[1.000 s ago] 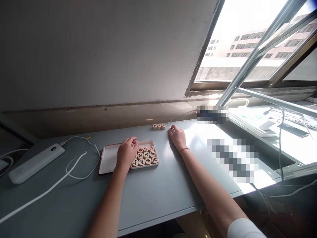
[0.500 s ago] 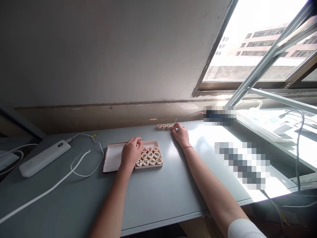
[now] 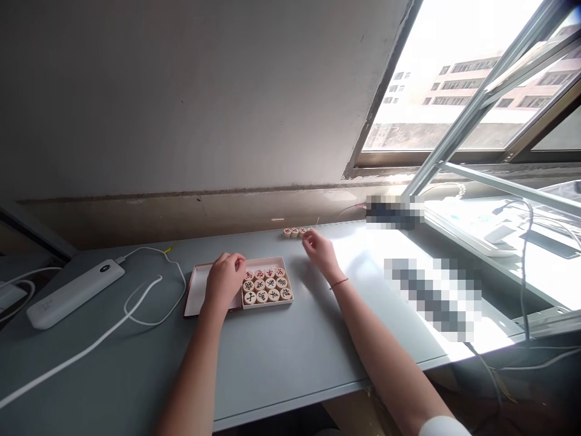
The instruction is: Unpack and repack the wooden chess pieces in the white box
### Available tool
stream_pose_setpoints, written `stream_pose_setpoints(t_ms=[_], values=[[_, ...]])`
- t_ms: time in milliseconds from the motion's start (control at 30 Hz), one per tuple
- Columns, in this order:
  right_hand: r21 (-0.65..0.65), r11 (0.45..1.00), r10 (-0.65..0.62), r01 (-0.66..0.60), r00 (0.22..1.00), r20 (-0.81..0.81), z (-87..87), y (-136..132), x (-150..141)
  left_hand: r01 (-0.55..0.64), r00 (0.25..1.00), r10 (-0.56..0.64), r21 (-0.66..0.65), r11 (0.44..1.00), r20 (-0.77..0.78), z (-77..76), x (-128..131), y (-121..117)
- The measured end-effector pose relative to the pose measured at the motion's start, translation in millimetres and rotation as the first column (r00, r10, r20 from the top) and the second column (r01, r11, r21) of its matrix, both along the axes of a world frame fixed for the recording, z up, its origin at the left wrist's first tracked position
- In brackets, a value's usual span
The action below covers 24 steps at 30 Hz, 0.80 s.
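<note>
Along the far edge of the grey surface (image 3: 281, 363), short row of wooden xiangqi pieces (image 3: 298, 232), discs side by side. Right hand (image 3: 321, 252) just beside the row's right end, fingers (image 3: 307, 238) loosely spread, nothing visibly pinched. Nearer the front, open cardboard box (image 3: 194, 297) with packed pieces (image 3: 267, 286). Left hand (image 3: 222, 281) curled over the box's middle, grip hidden, pinch impossible to confirm. Power bank (image 3: 75, 293) and white cable (image 3: 154, 303) further left.
</note>
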State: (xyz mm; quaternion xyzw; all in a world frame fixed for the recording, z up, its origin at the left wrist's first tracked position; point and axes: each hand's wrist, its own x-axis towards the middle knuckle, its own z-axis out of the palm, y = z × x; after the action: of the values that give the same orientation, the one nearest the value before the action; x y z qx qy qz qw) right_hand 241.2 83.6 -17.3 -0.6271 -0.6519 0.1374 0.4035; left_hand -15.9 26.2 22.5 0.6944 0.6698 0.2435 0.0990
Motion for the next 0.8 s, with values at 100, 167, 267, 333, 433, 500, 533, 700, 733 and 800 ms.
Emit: stream_pose_setpoints(t_ms=[100, 167, 267, 333, 433, 500, 533, 700, 733, 800], values=[[-0.183, 0.963, 0.202, -0.198, 0.979, 0.003, 12.0, -22, -25, 0.060, 0.998, -0.063, -0.106, 0.993, -0.022, 1.4, -1, -1], [-0.221, 0.941, 0.272, -0.256, 0.961, 0.045, 15.5, -29, -39, 0.095, 0.994, -0.102, -0.153, 0.984, -0.043, 2.6, 2, -3], [-0.209, 0.943, 0.287, -0.259, 0.951, 0.117, 15.2, -27, -54, 0.083, 0.984, -0.114, -0.217, 0.973, -0.136, 6.3, 7, -7], [-0.210, 0.946, 0.280, -0.247, 0.948, 0.149, 12.8, -21, -59, 0.051, 0.975, -0.101, -0.242, 0.969, -0.199, 9.6, 9, -10], [-0.208, 0.949, 0.272, -0.238, 0.950, 0.153, 7.9, -14, -62, 0.019, 0.971, -0.084, -0.276, 0.961, -0.222, 14.2, 9, -13], [-0.201, 0.952, 0.260, -0.229, 0.955, 0.145, 4.8, -14, -62, 0.016, 0.973, -0.085, -0.306, 0.952, -0.213, 16.6, 8, -15], [-0.199, 0.955, 0.253, -0.222, 0.957, 0.143, 3.5, -15, -62, 0.016, 0.974, -0.087, -0.320, 0.947, -0.209, 17.6, 8, -15], [-0.189, 0.964, 0.213, -0.185, 0.966, 0.143, 0.5, -20, -62, 0.027, 0.983, -0.088, -0.347, 0.937, -0.163, 19.0, 8, -14], [-0.186, 0.967, 0.205, -0.177, 0.968, 0.145, 0.3, -21, -62, 0.038, 0.984, -0.093, -0.337, 0.941, -0.150, 18.5, 7, -14], [-0.176, 0.970, 0.193, -0.165, 0.970, 0.151, -0.1, -22, -63, 0.074, 0.986, -0.115, -0.297, 0.952, -0.123, 17.5, 6, -13]])
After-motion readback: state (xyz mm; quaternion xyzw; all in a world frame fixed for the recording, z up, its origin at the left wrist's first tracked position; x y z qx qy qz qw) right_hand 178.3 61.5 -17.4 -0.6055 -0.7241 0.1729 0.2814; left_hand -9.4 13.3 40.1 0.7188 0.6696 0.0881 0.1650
